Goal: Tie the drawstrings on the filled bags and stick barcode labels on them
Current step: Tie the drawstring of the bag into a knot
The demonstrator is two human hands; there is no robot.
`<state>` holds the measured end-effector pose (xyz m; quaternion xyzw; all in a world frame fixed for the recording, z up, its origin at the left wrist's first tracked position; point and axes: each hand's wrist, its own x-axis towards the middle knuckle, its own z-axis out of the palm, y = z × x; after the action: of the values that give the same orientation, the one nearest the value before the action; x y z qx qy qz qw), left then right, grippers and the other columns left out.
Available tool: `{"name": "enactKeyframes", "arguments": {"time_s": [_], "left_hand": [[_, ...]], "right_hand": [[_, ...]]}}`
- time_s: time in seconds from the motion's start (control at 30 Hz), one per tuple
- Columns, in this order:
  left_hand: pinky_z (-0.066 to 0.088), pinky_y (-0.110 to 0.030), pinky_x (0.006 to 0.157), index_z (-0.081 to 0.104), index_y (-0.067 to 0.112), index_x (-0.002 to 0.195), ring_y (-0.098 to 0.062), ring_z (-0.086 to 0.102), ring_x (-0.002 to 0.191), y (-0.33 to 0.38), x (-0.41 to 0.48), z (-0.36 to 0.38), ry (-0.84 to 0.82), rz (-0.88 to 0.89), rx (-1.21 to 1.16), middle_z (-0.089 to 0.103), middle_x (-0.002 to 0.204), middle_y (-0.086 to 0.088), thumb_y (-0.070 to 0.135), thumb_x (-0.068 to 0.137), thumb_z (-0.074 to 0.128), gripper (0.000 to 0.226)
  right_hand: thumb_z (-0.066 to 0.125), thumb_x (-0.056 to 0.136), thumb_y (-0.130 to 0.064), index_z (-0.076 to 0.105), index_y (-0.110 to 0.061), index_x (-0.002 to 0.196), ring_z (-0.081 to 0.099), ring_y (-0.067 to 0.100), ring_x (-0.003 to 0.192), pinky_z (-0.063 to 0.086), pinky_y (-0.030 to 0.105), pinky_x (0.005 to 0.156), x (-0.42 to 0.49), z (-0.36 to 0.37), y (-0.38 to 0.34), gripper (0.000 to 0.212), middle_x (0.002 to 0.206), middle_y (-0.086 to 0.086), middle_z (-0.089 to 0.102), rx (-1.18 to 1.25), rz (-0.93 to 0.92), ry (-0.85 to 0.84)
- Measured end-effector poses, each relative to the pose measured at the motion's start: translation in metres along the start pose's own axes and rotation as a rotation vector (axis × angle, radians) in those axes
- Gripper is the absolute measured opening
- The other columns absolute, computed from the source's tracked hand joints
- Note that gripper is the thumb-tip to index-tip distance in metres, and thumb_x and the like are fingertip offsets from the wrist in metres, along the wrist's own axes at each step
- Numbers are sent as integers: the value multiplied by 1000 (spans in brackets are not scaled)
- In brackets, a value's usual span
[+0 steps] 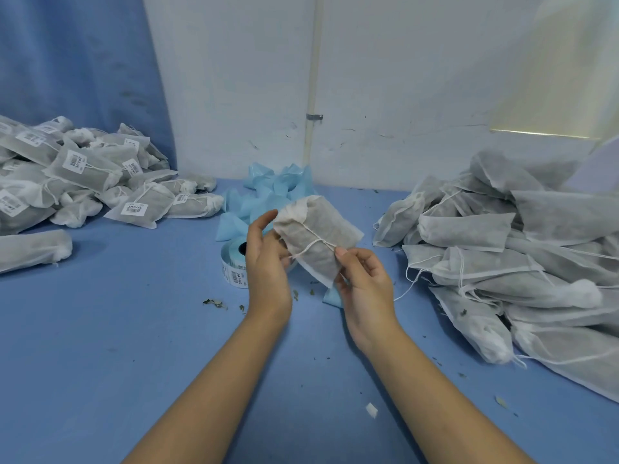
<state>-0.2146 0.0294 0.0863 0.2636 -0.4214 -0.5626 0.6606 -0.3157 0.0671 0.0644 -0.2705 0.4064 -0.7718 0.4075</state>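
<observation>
Both hands on it: left hand point(268, 252) cradles the bag point(318, 236) from its left side, right hand point(365, 283) pinches the drawstring point(313, 244) against the cloth, held up over mid-desk point(134, 329). The big untied pile point(522, 256) banks along the right edge, the labelled pile point(87, 182) fills the far left corner, blue backing scraps point(264, 192) lie at the far edge, and the label roll point(234, 262) is just behind the left hand. My worry is that the knot looks unfinished. Ease that pinch too soon and the string slackens, the mouth gapes and leaf spills.

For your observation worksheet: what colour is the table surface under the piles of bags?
Blue. The table shows plainly in the head view, the only view.
</observation>
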Motion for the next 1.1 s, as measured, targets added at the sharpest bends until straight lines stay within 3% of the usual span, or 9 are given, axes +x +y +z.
{"name": "enactKeyframes", "arguments": {"time_s": [0.2,0.3,0.53,0.73,0.8,0.9,1.0,1.07,1.1], "left_hand": [[51,-19,74,41,12,126,-10,63,92,-24,-25,3,-234,5,138,64,105,-2,8,69,58,59],[53,-24,82,44,11,120,-13,66,99,-23,-22,7,-168,0,169,67,107,-2,12,82,70,47],[51,-16,74,58,15,110,-7,68,93,-20,-19,5,-45,16,163,71,97,7,20,92,61,19],[49,-14,72,61,26,97,-4,65,87,-11,-11,-2,43,35,169,69,90,12,15,88,61,15],[43,-9,66,58,29,82,-4,60,77,-8,-13,-7,20,137,380,64,82,9,19,81,57,10],[34,-17,61,47,22,65,-6,47,69,-11,-14,-17,20,245,769,50,83,4,24,72,43,9],[31,-29,65,51,12,69,-15,48,76,-19,-11,-24,37,264,994,50,97,7,19,85,45,18],[29,-30,62,46,10,64,-18,46,71,-22,-7,-27,73,261,1018,50,90,7,12,87,48,23],[28,-31,59,42,9,61,-19,44,67,-23,-7,-28,80,250,1027,48,82,6,11,87,48,27]], "right_hand": [[66,85,-4,58,-14,71,56,11,67,47,22,68,-4,7,3,19,73,2,60,56,28,-21],[65,86,-6,58,-15,72,57,10,69,49,21,69,-5,5,4,18,73,1,60,18,15,-12],[69,85,-12,61,-14,77,61,10,69,50,21,68,-7,5,6,12,73,-2,64,-135,-51,-57],[61,90,-19,45,-29,88,48,5,60,39,18,62,-14,-2,9,19,85,-1,55,-768,-372,-65],[56,91,-24,42,-29,78,45,10,58,38,26,59,-16,-3,7,19,70,-4,52,-972,-403,-129],[44,94,-30,33,-21,59,39,25,62,30,35,59,-15,-6,7,38,61,3,51,-1330,-344,-116],[39,95,-33,39,-19,62,43,27,72,28,32,61,-13,-8,8,36,77,7,60,-1588,-293,-45],[41,94,-31,56,-18,84,51,26,94,35,32,71,-10,-9,6,23,104,5,63,-1629,-298,-38],[41,95,-30,59,-16,104,47,23,114,36,32,85,-8,-11,6,24,126,5,57,-1639,-306,-71]]}}
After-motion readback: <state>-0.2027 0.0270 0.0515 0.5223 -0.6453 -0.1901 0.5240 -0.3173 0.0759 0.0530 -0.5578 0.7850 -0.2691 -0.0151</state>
